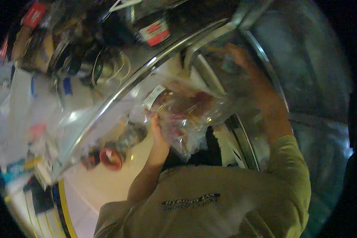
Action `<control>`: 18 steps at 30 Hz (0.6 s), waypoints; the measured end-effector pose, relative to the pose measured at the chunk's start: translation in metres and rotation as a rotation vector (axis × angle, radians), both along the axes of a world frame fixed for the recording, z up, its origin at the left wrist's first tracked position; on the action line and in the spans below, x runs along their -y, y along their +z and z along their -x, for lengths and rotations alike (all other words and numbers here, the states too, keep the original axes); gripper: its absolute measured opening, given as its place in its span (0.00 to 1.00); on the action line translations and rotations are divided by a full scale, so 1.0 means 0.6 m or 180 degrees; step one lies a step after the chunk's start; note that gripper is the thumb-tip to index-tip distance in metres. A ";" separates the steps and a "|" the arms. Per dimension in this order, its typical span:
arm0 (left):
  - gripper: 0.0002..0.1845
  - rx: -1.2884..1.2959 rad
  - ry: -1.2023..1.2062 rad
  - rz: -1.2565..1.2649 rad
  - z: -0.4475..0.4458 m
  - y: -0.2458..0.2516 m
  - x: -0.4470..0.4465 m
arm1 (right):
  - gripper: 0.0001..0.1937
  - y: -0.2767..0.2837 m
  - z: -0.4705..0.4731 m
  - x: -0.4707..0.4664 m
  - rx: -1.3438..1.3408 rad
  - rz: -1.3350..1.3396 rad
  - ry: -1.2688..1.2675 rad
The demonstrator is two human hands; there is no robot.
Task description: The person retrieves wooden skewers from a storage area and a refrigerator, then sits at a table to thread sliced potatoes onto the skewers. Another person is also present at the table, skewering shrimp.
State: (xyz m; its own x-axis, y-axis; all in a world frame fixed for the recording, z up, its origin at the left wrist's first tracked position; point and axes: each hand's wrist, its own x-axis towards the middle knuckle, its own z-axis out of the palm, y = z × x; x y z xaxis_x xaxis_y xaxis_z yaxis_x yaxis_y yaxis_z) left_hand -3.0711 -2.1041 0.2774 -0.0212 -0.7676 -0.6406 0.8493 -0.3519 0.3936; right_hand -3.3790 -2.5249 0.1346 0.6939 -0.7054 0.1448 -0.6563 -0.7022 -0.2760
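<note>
My left hand (157, 131) grips a clear plastic bag (181, 119) at its near left side. Dark red pieces that look like raw meat show through the film, and a white label (153, 96) with writing sits on top. My right arm stretches up and to the right, over a dim, metal-edged space. Motion blur covers my right hand (236, 55), so its fingers are hard to read. A small pale greenish thing (230, 65) lies just below that hand; whether they touch I cannot tell.
A bright metal rail (116, 96) curves past the bag. Beyond it are tangled cables (111, 70) and a red-and-white package (156, 31). A red round object (111, 159) rests at lower left. A dark metallic panel (303, 74) rises on the right.
</note>
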 end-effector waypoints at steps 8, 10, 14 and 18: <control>0.36 -0.0449 0.0666 0.0148 0.040 0.009 -0.004 | 0.18 -0.028 -0.035 0.037 0.0372 -0.0800 -0.0205; 0.30 -0.0069 0.0652 0.0152 0.053 0.022 0.013 | 0.20 -0.010 -0.012 -0.003 -0.0896 -0.0302 -0.0498; 0.31 0.0156 0.0541 -0.0223 0.068 0.058 0.050 | 0.25 -0.069 0.130 -0.101 -0.0907 0.0438 -0.0728; 0.33 -0.0931 0.0202 0.0464 0.030 0.003 0.050 | 0.24 -0.072 0.232 -0.260 -0.0938 0.0496 -0.0877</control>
State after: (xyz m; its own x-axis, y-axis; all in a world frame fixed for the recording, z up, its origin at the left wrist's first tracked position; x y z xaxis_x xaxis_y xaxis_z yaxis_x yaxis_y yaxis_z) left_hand -3.0891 -2.1343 0.2794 -0.1372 -0.8563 -0.4979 0.9521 -0.2526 0.1723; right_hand -3.5182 -2.3687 0.0916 0.5102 -0.8555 0.0881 -0.8600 -0.5081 0.0466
